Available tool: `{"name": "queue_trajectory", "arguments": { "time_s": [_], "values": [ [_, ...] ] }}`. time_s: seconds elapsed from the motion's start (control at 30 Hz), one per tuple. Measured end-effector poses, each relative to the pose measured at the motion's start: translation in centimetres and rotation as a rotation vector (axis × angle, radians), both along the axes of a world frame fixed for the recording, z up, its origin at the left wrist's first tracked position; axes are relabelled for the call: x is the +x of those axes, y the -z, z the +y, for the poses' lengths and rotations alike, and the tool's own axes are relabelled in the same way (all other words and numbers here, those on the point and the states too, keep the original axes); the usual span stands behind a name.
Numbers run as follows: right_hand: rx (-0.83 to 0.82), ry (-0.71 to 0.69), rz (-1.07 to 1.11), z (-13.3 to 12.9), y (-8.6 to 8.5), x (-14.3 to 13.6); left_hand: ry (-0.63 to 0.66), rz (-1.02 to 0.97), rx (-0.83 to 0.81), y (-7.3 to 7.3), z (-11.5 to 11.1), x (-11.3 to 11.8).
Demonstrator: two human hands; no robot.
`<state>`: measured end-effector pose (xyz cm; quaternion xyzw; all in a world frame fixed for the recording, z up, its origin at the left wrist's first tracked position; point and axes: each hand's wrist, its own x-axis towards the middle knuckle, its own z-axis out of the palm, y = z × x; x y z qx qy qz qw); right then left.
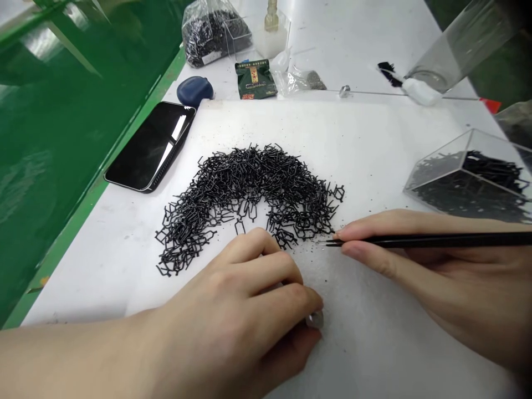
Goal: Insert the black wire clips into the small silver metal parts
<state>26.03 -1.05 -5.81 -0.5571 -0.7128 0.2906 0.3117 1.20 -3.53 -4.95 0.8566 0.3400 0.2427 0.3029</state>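
Observation:
A curved heap of tiny black forked parts (257, 172) lies on the white work surface. My right hand (419, 266) is closed around a pair of black tweezers (394, 240); their fine tips point left, just beyond the heap's lower right edge. Nothing that I can make out is between the tips. My left hand (249, 299) is curled at the front of the heap, its index fingertip close to a few loose parts. Between its lower fingers and thumb it pinches a small shiny, rounded piece (315, 319), mostly hidden by the fingers.
A phone (152, 145) and a blue rounded case (194, 90) lie on the left. Behind stand a bag of black parts (211, 39), a green packet (255, 79) and a small bottle (271, 16). On the right are a clear box (469, 166) of black parts and a clear cylinder (457, 50).

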Motion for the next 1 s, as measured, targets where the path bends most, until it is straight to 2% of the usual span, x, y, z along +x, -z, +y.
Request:
{"name": "queue_trajectory", "arguments": {
  "time_s": [0.33, 0.67, 1.0],
  "values": [
    [-0.054, -0.003, 0.050, -0.2, 0.1, 0.4, 0.009, 0.085, 0.075, -0.6, 0.8, 1.2],
    [-0.071, 0.030, 0.110, 0.1, -0.4, 0.2, 0.008, 0.016, 0.020, -0.2, -0.1, 0.0],
    [-0.082, 0.057, 0.162, 0.5, -0.2, -0.1, 0.014, 0.026, 0.052, 0.1, -0.3, -0.3]
  ]
}}
